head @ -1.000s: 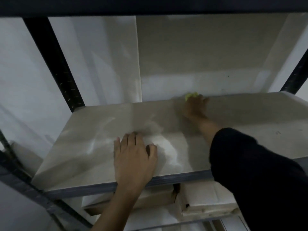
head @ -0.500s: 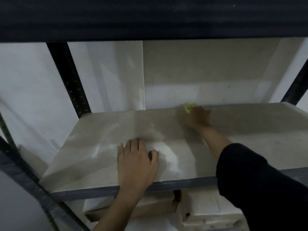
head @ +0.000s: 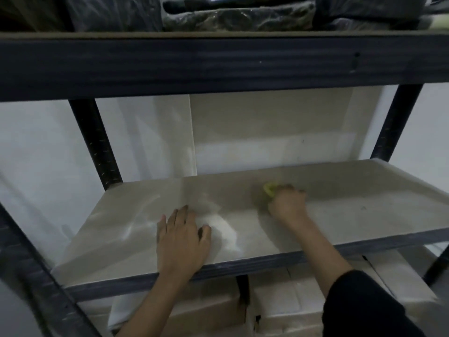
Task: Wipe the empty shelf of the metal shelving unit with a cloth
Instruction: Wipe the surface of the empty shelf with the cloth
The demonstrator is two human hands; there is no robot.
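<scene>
Head cam: your right hand (head: 288, 203) bunches the yellow cloth (head: 269, 189) mid-frame, shelf (head: 364, 203) running unwiped toward frame right, left hand (head: 181, 239) flat, fingers together.

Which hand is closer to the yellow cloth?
The right hand. It grips the yellow cloth, which peeks out past its fingers, far back on the shelf. The left hand lies flat near the shelf's front edge, well apart from the cloth.

Pale shelf (head: 340, 210) bears a flat hand (head: 181, 239) and, seemingly, a yellow cloth (head: 269, 188).
</scene>
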